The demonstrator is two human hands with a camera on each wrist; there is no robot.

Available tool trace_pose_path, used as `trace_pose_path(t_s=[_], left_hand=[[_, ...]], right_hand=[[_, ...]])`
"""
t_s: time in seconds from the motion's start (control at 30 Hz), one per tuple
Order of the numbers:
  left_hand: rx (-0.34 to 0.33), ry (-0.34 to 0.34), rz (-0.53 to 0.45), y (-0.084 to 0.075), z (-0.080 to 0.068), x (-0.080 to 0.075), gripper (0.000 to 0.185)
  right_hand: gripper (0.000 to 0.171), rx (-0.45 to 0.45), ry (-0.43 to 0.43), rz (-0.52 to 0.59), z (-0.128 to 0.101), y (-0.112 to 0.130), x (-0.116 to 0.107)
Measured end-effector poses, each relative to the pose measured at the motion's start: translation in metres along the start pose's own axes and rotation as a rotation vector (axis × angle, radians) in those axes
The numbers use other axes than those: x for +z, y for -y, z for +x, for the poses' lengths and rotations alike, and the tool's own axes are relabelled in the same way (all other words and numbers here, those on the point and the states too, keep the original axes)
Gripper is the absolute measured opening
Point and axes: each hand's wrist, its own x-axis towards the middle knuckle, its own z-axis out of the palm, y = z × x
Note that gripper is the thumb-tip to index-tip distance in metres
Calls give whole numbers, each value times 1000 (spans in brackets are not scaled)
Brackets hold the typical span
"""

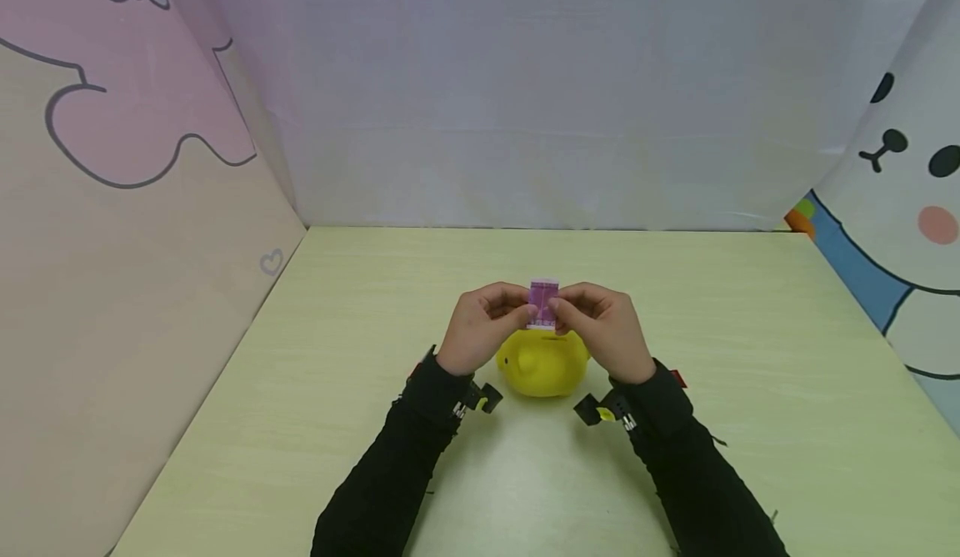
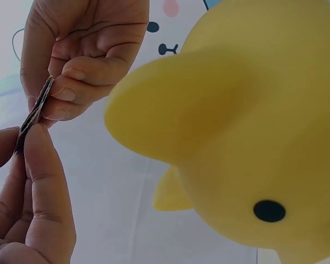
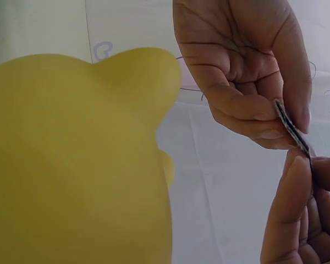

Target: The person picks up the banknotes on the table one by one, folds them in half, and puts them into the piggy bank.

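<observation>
A small purple folded note (image 1: 543, 302) is held upright just above a yellow piggy bank (image 1: 542, 364) on the pale green table (image 1: 750, 357). My left hand (image 1: 525, 313) pinches its left edge and my right hand (image 1: 561, 312) pinches its right edge. In the left wrist view the note (image 2: 36, 113) shows edge-on between my left hand's fingertips (image 2: 36, 143) and my right hand's fingers (image 2: 71, 93), with the piggy bank (image 2: 236, 126) close on the right. In the right wrist view the note (image 3: 291, 126) is thin and dark, beside the bank (image 3: 77, 159).
Printed cloth walls enclose the table: a pink and beige panel (image 1: 112, 207) on the left, a pale one (image 1: 525, 107) behind, a cartoon face panel (image 1: 907, 207) on the right. Bare tabletop lies on both sides of the bank.
</observation>
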Motion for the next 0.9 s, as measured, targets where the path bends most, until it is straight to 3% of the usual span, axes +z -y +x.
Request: trace_pose_path(t_s=[0.9], left_hand=[[-3, 52, -59, -1, 0, -1, 23]], right_hand=[[18, -19, -25, 30, -1, 2, 0]])
